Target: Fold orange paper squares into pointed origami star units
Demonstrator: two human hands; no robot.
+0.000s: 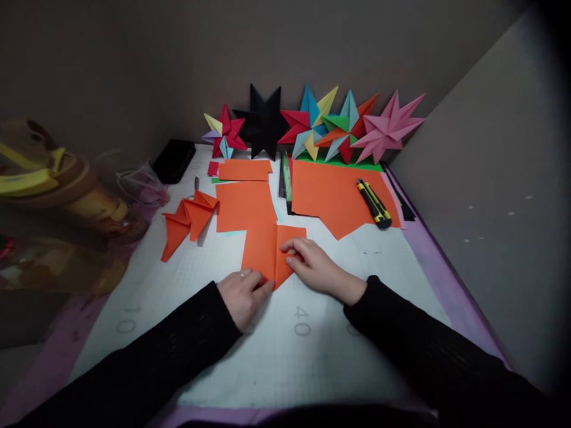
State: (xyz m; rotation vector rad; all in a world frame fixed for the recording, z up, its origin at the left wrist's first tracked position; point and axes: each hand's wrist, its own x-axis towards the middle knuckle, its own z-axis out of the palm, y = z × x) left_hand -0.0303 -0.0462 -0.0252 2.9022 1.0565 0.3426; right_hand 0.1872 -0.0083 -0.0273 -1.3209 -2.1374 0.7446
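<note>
An orange paper square (264,246), partly folded into a point at its lower corner, lies on the white gridded cutting mat (285,351). My left hand (243,292) presses its fingertips on the lower tip of the paper, a ring showing on one finger. My right hand (312,264) lies over the paper's right flap with fingers curled and pressing along the fold. Both sleeves are black.
Two folded orange units (187,223) lie at left. Orange sheets (244,203) and a large orange sheet (332,191) with a yellow-black utility knife (373,203) lie behind. Several paper stars (312,125) lean on the back wall. A black case (173,159) sits at back left.
</note>
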